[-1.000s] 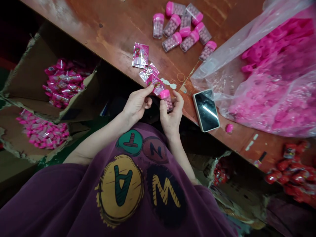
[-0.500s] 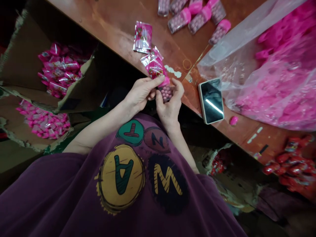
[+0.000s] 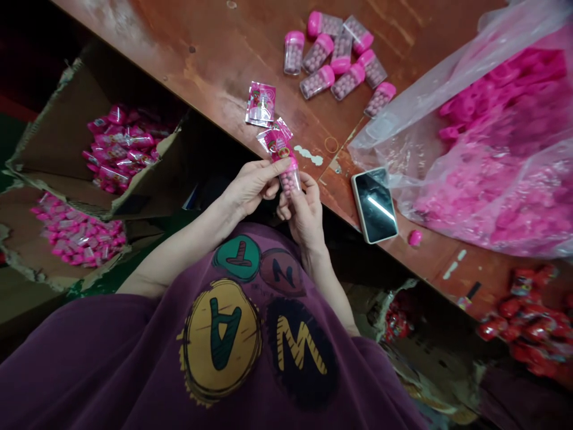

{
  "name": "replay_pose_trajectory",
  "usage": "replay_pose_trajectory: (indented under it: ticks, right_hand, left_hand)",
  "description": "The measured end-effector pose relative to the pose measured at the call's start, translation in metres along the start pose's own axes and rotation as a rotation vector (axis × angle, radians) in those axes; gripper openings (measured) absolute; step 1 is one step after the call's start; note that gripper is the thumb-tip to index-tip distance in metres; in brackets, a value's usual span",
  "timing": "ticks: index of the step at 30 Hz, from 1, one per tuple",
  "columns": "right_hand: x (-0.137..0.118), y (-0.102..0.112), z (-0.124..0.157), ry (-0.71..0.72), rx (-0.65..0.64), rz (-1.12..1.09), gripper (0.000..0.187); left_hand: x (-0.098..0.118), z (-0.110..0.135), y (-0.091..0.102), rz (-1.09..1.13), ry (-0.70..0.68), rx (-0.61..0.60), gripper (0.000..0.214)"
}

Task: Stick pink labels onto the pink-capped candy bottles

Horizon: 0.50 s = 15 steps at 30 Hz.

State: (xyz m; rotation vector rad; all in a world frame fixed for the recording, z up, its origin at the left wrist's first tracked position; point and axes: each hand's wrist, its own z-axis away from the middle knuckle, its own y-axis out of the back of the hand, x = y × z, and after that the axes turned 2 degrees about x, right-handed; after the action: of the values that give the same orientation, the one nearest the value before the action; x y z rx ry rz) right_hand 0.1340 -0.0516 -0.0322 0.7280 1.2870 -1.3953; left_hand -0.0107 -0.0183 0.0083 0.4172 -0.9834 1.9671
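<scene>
Nearest is one purple cloth shirt (image 3: 147, 358), on which four round letter prints show. Above it are two bare hands, and between them, at the near edge of the reddish-brown wooden table (image 3: 210, 68), there is one small clear plastic jar with a pink cap and pink beads (image 3: 290, 181). The right hand (image 3: 308, 214) has a narrow grip around the lower part of this jar, with the thumb in front. The left hand (image 3: 253, 186) is closed on one shiny pink printed sachet (image 3: 282, 146), its thumb lying at the cap. Compared with one second ago, the jar is now further to the left, directly against the sachet, and the right fingers are lower on it. To the left are two torn cardboard boxes (image 3: 49, 113) with pink packets, too many to count. On the right are one phone-like device with a dark screen (image 3: 375, 206) and one small pink plastic piece (image 3: 415, 237); farther right is one transparent plastic bag (image 3: 380, 128) of pink parts. Beyond the held sachet lie more sachets (image 3: 261, 103), overlapping, so I cannot count them. Farthest, nine similar capped jars (image 3: 342, 48) stay in the same group as before.
</scene>
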Motion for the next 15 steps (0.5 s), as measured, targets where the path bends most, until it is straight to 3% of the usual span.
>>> replay_pose_trajectory:
  ticks: [6,11,15]
  right_hand:
    - [0.012,-0.005,0.005,0.229,0.14,0.367,0.053]
    - [0.003,-0.006,-0.002,-0.016,0.076,0.029,0.052]
    - [-0.001,-0.003,-0.003,-0.035,0.059,-0.117,0.054]
  left_hand:
    - [-0.01,-0.001,-0.001,0.017,-0.003,0.048,0.047]
    - [-0.02,0.003,-0.004,0.004,0.02,-0.044,0.048]
    - [-0.023,0.008,0.002,-0.095,-0.029,-0.172,0.041]
